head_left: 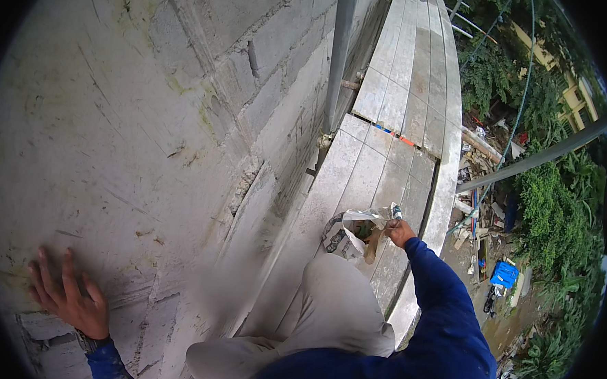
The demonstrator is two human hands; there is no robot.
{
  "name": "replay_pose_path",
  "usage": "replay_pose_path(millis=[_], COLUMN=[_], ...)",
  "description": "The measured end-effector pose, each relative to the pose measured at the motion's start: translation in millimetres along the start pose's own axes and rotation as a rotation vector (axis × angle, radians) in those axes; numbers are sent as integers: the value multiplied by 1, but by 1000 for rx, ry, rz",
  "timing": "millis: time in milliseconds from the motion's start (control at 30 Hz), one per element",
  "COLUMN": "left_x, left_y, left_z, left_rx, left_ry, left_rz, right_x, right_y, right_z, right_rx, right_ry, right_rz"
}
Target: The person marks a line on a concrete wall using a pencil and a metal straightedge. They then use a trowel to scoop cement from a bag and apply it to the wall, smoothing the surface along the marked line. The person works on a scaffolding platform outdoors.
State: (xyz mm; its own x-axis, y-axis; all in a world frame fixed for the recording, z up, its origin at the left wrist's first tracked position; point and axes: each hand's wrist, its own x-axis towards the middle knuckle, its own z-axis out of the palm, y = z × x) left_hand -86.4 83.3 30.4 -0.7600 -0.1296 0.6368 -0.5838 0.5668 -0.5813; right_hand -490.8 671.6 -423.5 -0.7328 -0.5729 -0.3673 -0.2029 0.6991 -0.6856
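A wall (115,125) of rough grey concrete and blocks stood at the left, beside a walkway (356,175) of long, worn planks. On it the creased white bag (352,226) sat with its mouth open, directly at the right hand (400,233), which was gripping its rim. The bag's bottom was hidden, and its contents were hard to make out. The left hand (71,296), well apart, lay open on the wall. A brown, stick-like piece (372,249) showed at the mouth.
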Motion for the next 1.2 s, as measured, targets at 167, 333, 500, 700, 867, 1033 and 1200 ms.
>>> replay_pose_path(millis=[167,333,500,700,867,1033,1200], left_x=[22,81,132,93,16,-56,-126], left_y=[1,11,19,17,15,2,-11], left_z=[-53,-124,-158,-151,-141,-111,-65], left_rx=[-179,-468,-900,-1268,-1273,-1281,-1379], left_ry=[-405,-746,-1081,-1365,-1592,-1699,-1527], left_rz=[5,10,-36,-29,-202,-372,-431], right_x=[-56,-152,-235,-343,-417,-425,-495], right_y=[-52,-115,-116,-42,-44,-129,-96], right_z=[-67,-117,-107,-84,-111,-158,-167], right_rx=[24,-275,-293,-410,-481,-403,-635], right_ry=[-19,-334,-407,-532,-667,-674,-535], right_rz=[108,270,368,338,432,411,86])
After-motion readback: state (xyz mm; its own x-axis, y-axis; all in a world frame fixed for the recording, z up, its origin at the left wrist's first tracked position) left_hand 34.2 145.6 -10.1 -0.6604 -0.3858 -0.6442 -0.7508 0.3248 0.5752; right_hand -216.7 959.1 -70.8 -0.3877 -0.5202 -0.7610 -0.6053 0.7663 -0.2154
